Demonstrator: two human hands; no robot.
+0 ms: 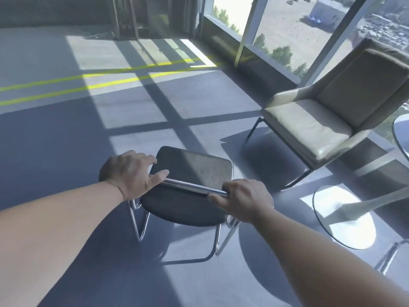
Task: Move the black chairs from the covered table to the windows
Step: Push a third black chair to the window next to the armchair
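Glass table (pixel 401 129) cut by right edge; right hand (pixel 243 202) fingers hidden (behind chrome bar (pixel 194 186)).

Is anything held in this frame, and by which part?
The black chair, held by the chrome bar atop its backrest: the left hand grips the left end, the right hand the right end.

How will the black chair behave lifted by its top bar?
Probably light: the black chair has thin tube legs and a slim seat. Likely stiff, metal-framed. Its polished top bar may slip; left hand and right hand holding it apart should curb tipping.
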